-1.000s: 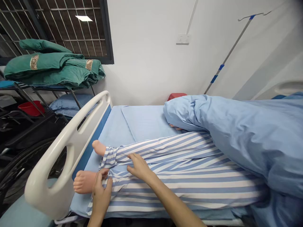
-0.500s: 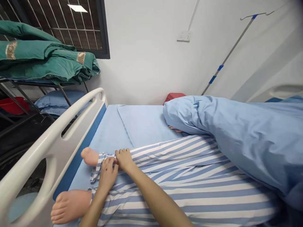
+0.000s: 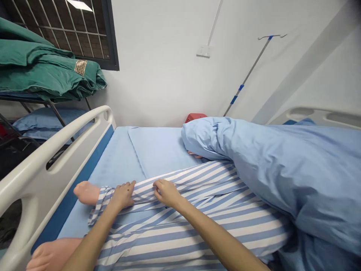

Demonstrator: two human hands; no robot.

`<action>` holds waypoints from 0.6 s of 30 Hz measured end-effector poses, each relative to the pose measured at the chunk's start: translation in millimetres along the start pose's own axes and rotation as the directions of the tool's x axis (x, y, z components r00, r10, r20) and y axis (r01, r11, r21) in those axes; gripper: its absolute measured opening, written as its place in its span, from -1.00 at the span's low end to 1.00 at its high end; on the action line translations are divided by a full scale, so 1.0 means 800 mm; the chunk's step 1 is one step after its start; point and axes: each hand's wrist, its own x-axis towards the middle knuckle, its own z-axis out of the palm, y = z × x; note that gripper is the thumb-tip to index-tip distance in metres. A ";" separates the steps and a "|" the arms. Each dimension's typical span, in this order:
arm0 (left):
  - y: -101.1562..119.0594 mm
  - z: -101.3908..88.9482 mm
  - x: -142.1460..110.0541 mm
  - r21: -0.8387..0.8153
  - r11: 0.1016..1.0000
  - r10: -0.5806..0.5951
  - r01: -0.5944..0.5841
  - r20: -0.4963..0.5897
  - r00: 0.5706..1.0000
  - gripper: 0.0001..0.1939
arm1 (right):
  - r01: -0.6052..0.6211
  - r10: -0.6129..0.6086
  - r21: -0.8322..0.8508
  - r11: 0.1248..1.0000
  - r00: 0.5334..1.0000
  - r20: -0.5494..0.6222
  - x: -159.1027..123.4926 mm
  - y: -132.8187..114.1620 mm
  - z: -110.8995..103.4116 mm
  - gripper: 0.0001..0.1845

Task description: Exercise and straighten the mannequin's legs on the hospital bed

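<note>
The striped pajama leg point(image 3: 180, 190) is being smoothed by the left hand point(image 3: 122, 195) and right hand point(image 3: 167, 192) — left fingers spread (their grip cannot be told), right fingers pinching a fold — and an even draw along the leg seems called for.

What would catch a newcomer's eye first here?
Two bare hands stand out at centre: the left hand and right hand grip a striped trouser leg near a manikin's bare foot. A bulky blue duvet fills the right side of the bed, and green quilts sit on a rack at upper left.
</note>
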 end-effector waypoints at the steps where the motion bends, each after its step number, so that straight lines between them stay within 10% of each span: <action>1: -0.006 0.001 0.001 0.071 0.997 -0.045 0.042 0.042 0.998 -0.28 | -0.027 0.025 0.024 0.999 0.997 0.067 -0.013 0.013 -0.007 -0.75; 5: -0.023 -0.002 0.000 0.201 0.977 -0.098 0.071 0.126 0.987 -0.34 | -0.376 0.199 0.341 0.862 0.868 0.454 -0.049 0.056 -0.013 -0.82; 9: -0.021 -0.023 -0.002 0.274 0.959 -0.118 0.071 0.159 0.980 -0.40 | -0.808 -0.029 0.541 0.234 0.550 0.835 -0.060 0.090 0.002 -0.76; 11: -0.015 -0.046 -0.003 0.303 0.949 -0.135 0.082 0.161 0.978 -0.39 | -0.813 -0.083 0.581 0.027 0.578 0.812 -0.061 0.101 0.011 -0.70; 14: -0.002 -0.094 -0.005 0.352 0.933 -0.131 0.074 0.141 0.981 -0.40 | -0.647 0.052 0.724 -0.240 0.736 0.675 -0.058 0.107 0.020 -0.68; 18: 0.020 -0.141 -0.010 0.399 0.911 -0.153 0.109 0.081 0.985 -0.45 | -0.359 0.137 0.814 -0.456 0.876 0.463 -0.051 0.097 0.011 -0.69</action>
